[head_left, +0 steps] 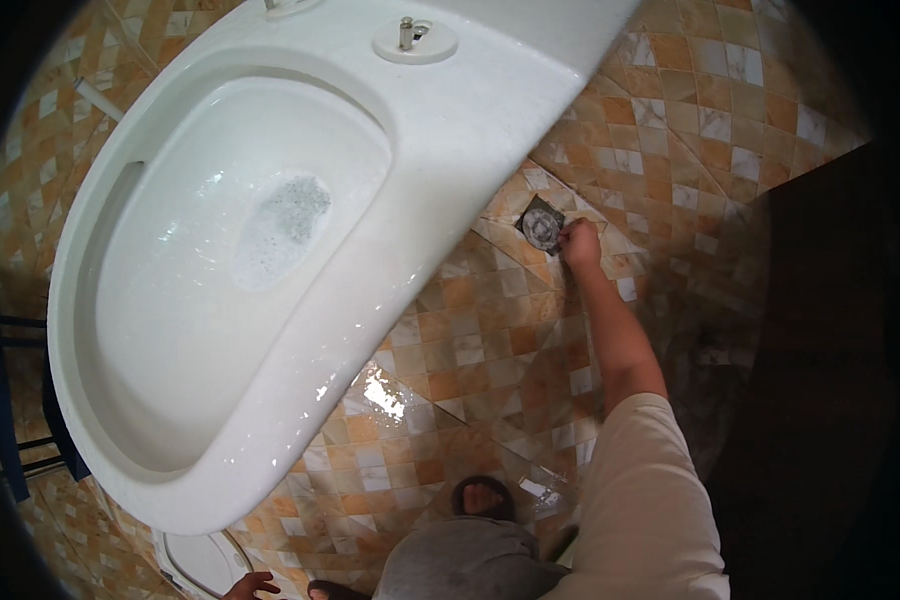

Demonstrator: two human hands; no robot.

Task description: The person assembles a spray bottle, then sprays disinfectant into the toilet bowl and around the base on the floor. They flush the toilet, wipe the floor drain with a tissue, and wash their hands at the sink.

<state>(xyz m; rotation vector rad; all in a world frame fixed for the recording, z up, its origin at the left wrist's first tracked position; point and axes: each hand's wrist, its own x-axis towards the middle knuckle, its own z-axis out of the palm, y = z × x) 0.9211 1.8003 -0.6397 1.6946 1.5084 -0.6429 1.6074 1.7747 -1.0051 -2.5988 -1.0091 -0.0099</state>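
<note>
My right hand [580, 243] reaches down to the tiled floor, its fingers at the right edge of a round grey floor drain [541, 228] in a dark square recess. Whether the fingers grip the drain part is not clear. At the bottom left, my left hand [250, 586] is partly cut off by the picture's edge, fingers apart and holding nothing, close to a white oval lid or seat [204, 561] on the floor. Between the hands stands a white ceramic toilet bowl [330, 315] with foamy water [292, 217] inside and a metal hinge fitting [414, 34] on its rim.
The mosaic floor tiles [450, 375] are wet and shiny in places. Dark blue rack-like bars [0, 405] stand left of the toilet. A white pipe or rod [99, 99] lies behind it. My sandalled foot [483, 498] is below. A dark surface [817, 337] fills the right.
</note>
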